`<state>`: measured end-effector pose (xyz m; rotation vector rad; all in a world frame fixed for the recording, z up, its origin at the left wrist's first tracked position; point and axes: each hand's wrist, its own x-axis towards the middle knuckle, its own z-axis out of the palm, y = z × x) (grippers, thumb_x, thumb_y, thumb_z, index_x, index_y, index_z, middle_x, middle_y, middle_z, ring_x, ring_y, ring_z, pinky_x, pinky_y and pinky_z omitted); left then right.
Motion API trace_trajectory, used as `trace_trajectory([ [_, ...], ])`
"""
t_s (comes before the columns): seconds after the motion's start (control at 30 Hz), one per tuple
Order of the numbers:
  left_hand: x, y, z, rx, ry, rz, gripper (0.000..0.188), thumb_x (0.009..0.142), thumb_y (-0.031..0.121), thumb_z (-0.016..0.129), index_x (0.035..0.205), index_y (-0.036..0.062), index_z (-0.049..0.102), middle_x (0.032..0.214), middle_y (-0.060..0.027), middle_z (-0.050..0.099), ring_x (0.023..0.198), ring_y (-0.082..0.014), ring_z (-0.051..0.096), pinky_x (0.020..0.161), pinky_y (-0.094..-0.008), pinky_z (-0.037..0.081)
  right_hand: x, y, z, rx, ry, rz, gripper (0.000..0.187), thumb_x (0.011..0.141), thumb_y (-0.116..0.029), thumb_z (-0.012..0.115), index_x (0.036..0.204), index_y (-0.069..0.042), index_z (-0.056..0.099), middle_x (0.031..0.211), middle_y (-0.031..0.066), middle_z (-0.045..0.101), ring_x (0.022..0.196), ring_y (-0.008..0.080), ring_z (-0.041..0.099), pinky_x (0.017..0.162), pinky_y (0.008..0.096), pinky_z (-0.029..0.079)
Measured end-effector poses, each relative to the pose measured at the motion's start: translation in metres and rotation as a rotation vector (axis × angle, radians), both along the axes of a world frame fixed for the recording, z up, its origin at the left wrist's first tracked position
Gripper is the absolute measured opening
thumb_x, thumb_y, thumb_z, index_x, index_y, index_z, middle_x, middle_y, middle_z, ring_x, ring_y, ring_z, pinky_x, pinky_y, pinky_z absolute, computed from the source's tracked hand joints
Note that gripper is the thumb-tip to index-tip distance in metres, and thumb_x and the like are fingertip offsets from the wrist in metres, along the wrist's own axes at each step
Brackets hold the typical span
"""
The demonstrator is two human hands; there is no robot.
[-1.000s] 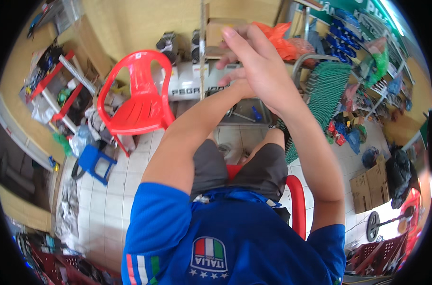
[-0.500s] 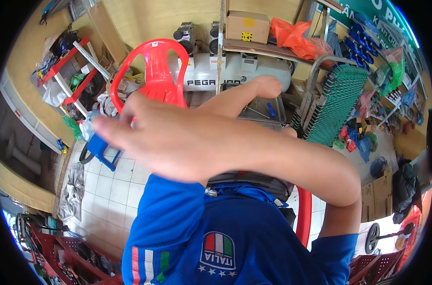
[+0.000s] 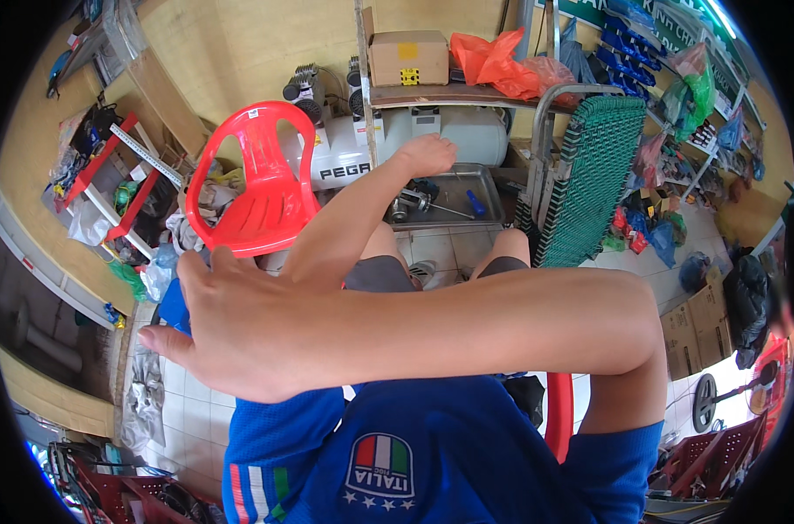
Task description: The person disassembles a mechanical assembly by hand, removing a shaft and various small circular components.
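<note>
My left arm reaches forward. My left hand (image 3: 428, 155) is closed in a loose fist in front of a grey compressor tank (image 3: 474, 140), above a metal tray (image 3: 476, 185); nothing sticks out of it. A blue-handled tool (image 3: 476, 203), a thin metal rod and other metal parts lie in the tray. My right forearm crosses over the left arm in front of my chest. At its end my right hand (image 3: 248, 327) hangs in the air on the left side, thumb apart from the fingers, which are partly hidden. I see nothing in it.
A red plastic chair (image 3: 262, 196) stands at the front left. To the right leans a folding frame with green woven webbing (image 3: 589, 179). A cardboard box (image 3: 407, 58) and orange plastic bags (image 3: 502, 65) lie on a shelf. Cardboard (image 3: 698, 336) and black bags stand far right.
The right hand has come lower and slightly left. My left fist has shifted left in the picture. The view has tilted, showing my knees and more of the tray.
</note>
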<state>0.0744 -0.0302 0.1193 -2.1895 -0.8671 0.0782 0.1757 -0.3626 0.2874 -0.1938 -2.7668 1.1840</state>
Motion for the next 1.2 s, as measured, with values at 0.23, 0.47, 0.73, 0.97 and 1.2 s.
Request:
trace_trajectory([
  [0.23,-0.002,0.002,0.001,-0.009,0.003,0.012,0.012,0.084,0.012,0.054,0.083,0.0092,0.065,0.089,-0.0038,0.061,0.089,-0.0205,0.062,0.079,-0.0333,0.049,-0.010,0.013,-0.002,0.047,0.012,-0.078,0.073,0.099,-0.051,0.042,0.123,0.018,0.039,0.115,0.0382,0.053,0.106,0.0475,0.059,0.089,0.0538,0.049],
  [0.47,-0.028,-0.009,-0.003,0.018,0.024,0.035,0.011,0.083,0.013,0.055,0.083,0.0100,0.065,0.088,-0.0035,0.061,0.089,-0.0199,0.062,0.078,-0.0320,0.048,-0.009,-0.037,-0.007,0.162,0.097,0.051,0.074,0.099,-0.051,0.043,0.127,0.017,0.037,0.116,0.0366,0.052,0.110,0.0489,0.057,0.093,0.0552,0.048],
  [0.73,-0.031,-0.005,-0.005,0.012,0.005,0.067,0.011,0.084,0.013,0.054,0.082,0.0104,0.065,0.088,-0.0032,0.061,0.089,-0.0199,0.062,0.082,-0.0331,0.047,-0.006,-0.030,-0.005,0.166,0.097,0.066,0.075,0.098,-0.054,0.046,0.123,0.017,0.040,0.110,0.0344,0.055,0.106,0.0470,0.059,0.086,0.0522,0.051],
  [0.97,-0.009,-0.004,0.006,-0.045,-0.030,0.026,0.014,0.084,0.013,0.056,0.082,0.0097,0.069,0.091,-0.0057,0.065,0.092,-0.0209,0.064,0.082,-0.0343,0.047,-0.007,0.008,-0.007,0.158,-0.045,-0.105,0.078,0.096,-0.057,0.047,0.123,0.016,0.040,0.112,0.0333,0.056,0.105,0.0453,0.061,0.086,0.0512,0.052],
  [1.2,-0.042,-0.012,0.006,-0.045,0.022,0.148,0.012,0.084,0.013,0.054,0.086,0.0102,0.065,0.091,-0.0044,0.062,0.092,-0.0201,0.063,0.084,-0.0334,0.046,0.001,-0.028,0.009,0.167,-0.007,0.120,0.080,0.095,-0.059,0.048,0.116,0.018,0.042,0.112,0.0353,0.055,0.107,0.0441,0.060,0.088,0.0486,0.051],
])
